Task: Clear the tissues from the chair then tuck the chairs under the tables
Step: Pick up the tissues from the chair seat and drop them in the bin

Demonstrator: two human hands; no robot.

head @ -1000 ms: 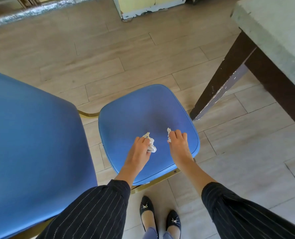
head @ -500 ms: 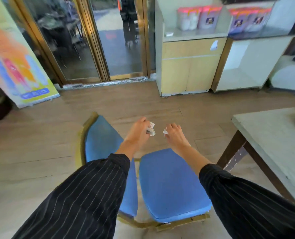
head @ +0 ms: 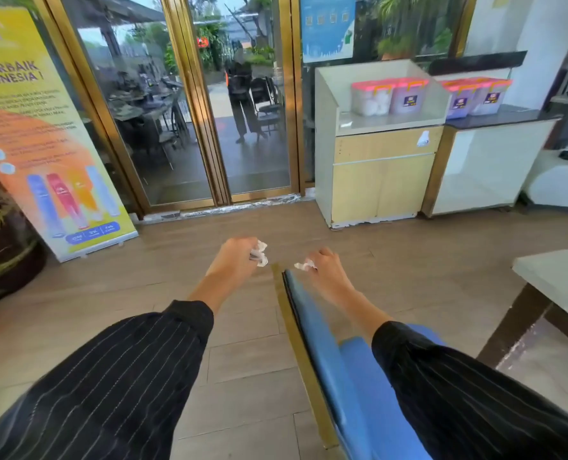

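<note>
Left hand: my left hand (head: pixel 234 257) is curled closed on a crumpled tissue (head: pixel 258 253), held out above the wood floor (head: pixel 249 360).
Right hand: my right hand (head: pixel 324 268) is closed on a smaller tissue scrap (head: pixel 304 265), just over the top edge of the chair's back.
Chair: I see the blue chair (head: pixel 325 353) under my right arm, its gold frame toward the middle.
Table: a table (head: pixel 555 277) stands at the right, near the chair.
</note>
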